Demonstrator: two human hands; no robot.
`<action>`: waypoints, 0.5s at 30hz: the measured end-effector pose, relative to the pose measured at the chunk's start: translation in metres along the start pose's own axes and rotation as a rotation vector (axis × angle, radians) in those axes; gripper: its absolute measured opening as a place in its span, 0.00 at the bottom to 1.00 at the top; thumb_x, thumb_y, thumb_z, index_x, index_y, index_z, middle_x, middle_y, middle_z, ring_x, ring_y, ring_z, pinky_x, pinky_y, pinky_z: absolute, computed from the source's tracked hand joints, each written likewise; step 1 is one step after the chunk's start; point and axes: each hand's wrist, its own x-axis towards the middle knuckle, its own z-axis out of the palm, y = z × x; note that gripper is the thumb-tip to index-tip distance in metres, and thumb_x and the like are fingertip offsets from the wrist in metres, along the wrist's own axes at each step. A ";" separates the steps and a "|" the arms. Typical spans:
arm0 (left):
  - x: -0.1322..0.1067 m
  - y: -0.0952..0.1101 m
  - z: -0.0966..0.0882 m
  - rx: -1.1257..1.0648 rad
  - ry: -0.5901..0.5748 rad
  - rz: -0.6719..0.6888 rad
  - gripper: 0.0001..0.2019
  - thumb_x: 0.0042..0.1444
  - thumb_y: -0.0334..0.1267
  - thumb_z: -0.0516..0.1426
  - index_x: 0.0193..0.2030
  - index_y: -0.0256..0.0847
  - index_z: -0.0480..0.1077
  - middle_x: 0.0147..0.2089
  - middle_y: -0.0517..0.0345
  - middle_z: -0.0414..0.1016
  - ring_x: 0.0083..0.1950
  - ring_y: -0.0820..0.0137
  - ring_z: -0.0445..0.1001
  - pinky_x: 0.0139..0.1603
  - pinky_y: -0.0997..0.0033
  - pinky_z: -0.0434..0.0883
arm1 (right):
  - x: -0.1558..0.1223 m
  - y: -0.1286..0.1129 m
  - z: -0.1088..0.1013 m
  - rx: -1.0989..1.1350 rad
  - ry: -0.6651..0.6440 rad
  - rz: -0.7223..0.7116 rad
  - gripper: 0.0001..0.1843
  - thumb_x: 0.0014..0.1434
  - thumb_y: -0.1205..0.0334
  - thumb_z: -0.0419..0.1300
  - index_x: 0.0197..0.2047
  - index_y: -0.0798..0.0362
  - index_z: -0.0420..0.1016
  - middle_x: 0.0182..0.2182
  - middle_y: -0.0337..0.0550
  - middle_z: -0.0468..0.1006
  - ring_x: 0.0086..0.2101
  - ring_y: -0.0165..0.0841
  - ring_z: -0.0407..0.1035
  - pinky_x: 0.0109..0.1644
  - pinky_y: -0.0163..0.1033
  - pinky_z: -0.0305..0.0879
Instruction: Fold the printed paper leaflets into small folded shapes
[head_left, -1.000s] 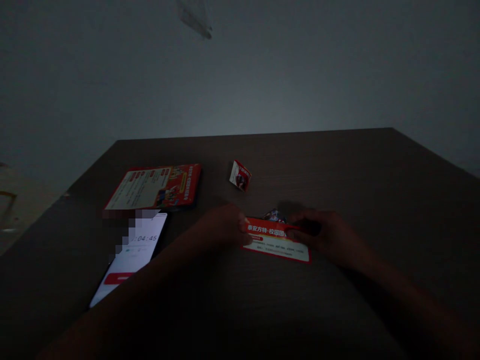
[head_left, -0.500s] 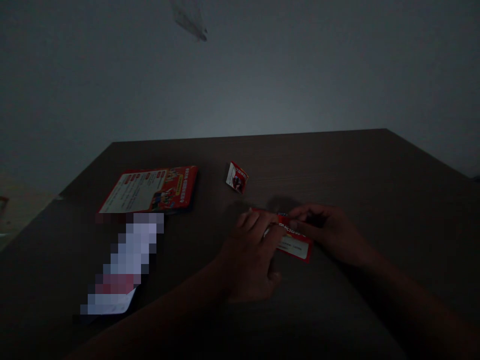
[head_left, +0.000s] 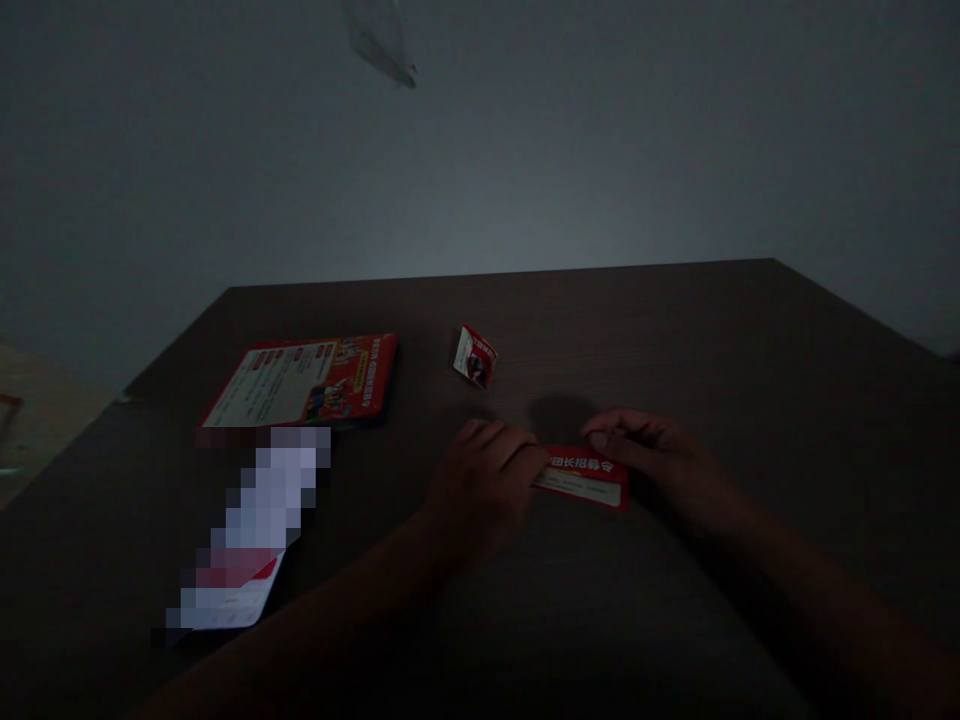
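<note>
A small red and white leaflet (head_left: 585, 478), folded into a narrow strip, lies flat on the dark wooden table (head_left: 675, 330). My left hand (head_left: 484, 485) presses down on its left end with the fingers laid over it. At the strip's upper right edge my right hand (head_left: 660, 455) holds it with curled fingers. The room is very dim.
A small folded red and white paper piece (head_left: 475, 356) stands beyond my hands. A stack of red printed leaflets (head_left: 307, 380) lies at the left. A lit phone (head_left: 247, 530) lies in front of the stack. A grey wall rises behind the table.
The leaflet has been folded smaller, from a wide card to a narrow strip. My left hand moved from its left edge, over the top, and now presses it flat.
</note>
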 end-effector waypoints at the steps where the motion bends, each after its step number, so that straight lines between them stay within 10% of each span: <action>1: 0.000 -0.001 0.000 -0.007 0.012 -0.010 0.07 0.57 0.32 0.54 0.41 0.39 0.70 0.41 0.54 0.75 0.41 0.65 0.70 0.42 0.64 0.64 | 0.001 0.002 -0.001 -0.001 0.013 -0.002 0.13 0.51 0.54 0.65 0.36 0.53 0.76 0.28 0.40 0.77 0.27 0.30 0.70 0.32 0.35 0.66; 15: -0.002 -0.003 -0.001 -0.157 0.163 -0.068 0.05 0.58 0.33 0.55 0.39 0.38 0.70 0.39 0.53 0.74 0.41 0.67 0.72 0.43 0.66 0.68 | -0.003 -0.003 0.003 -0.435 -0.050 -0.287 0.09 0.54 0.60 0.61 0.39 0.51 0.74 0.37 0.43 0.79 0.37 0.36 0.73 0.43 0.42 0.69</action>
